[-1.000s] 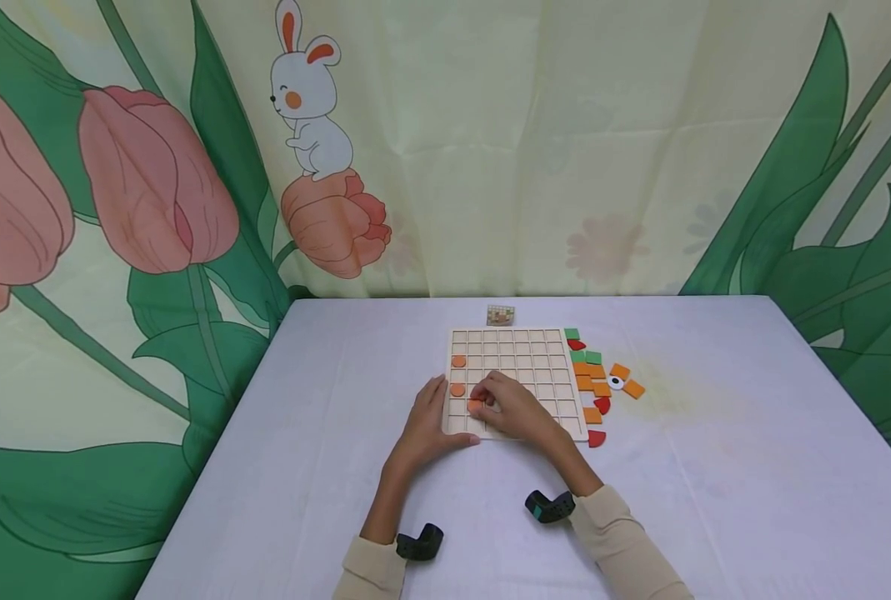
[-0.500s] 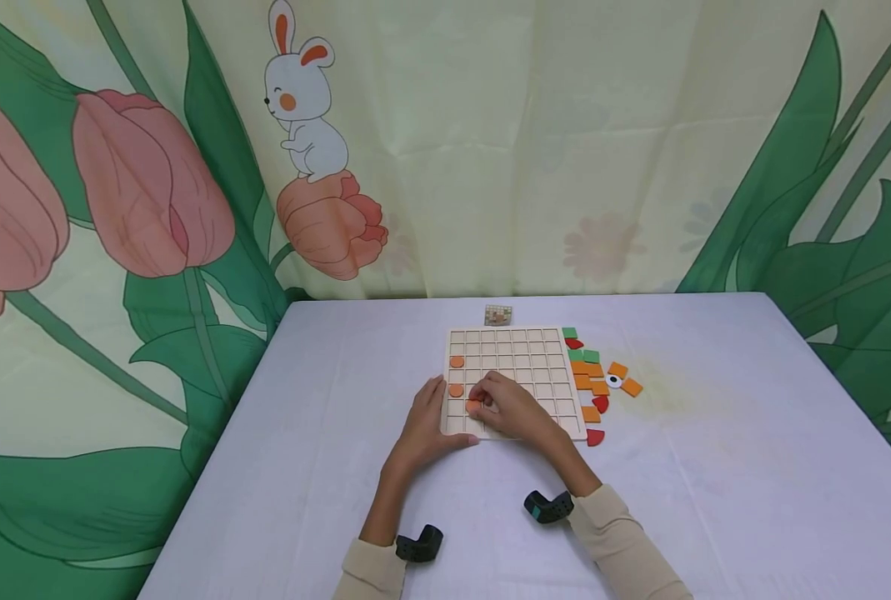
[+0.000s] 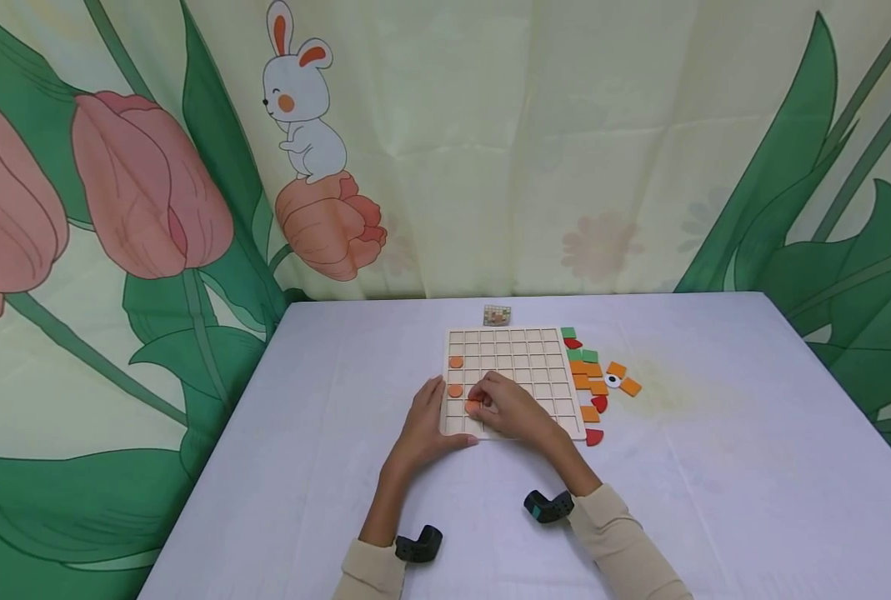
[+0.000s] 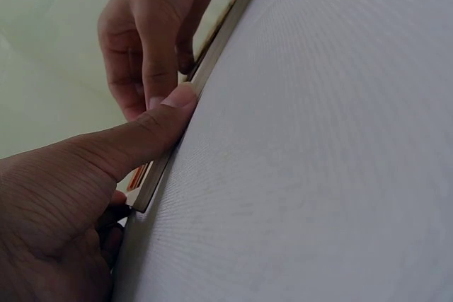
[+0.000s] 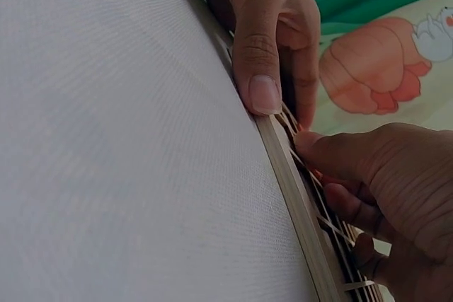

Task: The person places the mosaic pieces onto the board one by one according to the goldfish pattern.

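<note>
Barely anything different from a second ago: apart from a slight drift of the head view, same pinch, same spot, same discs, same scatter of pieces. Hence, by the look of it, no new step completed, only a pause or some fine adjusting over a single cell. In the right grip [image 3: 508,410], an orange piece [image 3: 472,407] pinched between thumb and fingertips, at the near-left part of the wooden board [image 3: 520,350], partly covered by the fingers; impossible to tell between fully seated and just above the cell. At the same corner, the left grip [image 3: 424,422] spread wide, fingers along the left edge, thumb on the near edge, apparently for steadying. Just beyond the pinch, in the leftmost column, two orange discs [image 3: 455,391], flat and round, with a gap between. As for materials: pale, matte wood for the board, with thin raised strips dividing the face into square cells. Underneath, a counter [image 3: 325,400] draped in white cloth [image 3: 302,467], finely woven. Along the board's right side, flat and crisp-edged: orange squares [image 3: 591,414], green squares [image 3: 589,357], red pieces [image 3: 594,437] with one curved side, and a round white piece [image 3: 612,381] with a black centre. Behind the far edge, a small patterned card [image 3: 497,316].
</note>
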Demonstrator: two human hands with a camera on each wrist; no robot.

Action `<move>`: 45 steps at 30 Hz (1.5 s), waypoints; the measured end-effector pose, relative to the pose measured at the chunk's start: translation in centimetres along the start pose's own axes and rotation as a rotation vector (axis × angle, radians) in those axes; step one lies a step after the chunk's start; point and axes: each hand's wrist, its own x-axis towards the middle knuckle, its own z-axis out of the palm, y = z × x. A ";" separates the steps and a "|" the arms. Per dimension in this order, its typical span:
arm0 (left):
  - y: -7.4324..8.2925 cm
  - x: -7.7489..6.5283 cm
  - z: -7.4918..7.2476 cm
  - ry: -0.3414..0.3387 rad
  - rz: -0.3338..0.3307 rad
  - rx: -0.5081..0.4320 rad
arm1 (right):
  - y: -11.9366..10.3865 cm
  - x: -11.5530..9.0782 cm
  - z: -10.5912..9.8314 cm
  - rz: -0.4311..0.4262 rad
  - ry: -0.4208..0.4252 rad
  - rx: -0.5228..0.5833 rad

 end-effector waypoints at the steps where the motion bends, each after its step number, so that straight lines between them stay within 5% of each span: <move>1: 0.0 0.0 0.0 0.001 0.002 0.003 | 0.1 0.0 0.0 -0.003 0.002 0.003; 15: 0.0 0.0 0.1 0.000 -0.015 -0.010 | 1.0 -0.5 -1.2 -0.024 0.067 0.075; 32: 0.4 -0.2 -0.2 0.006 -0.001 -0.041 | 4.2 -3.1 -4.5 0.112 0.118 0.005; 45: 0.6 -0.3 -0.1 0.007 -0.005 -0.033 | 7.3 -4.6 -7.7 0.296 0.303 -0.091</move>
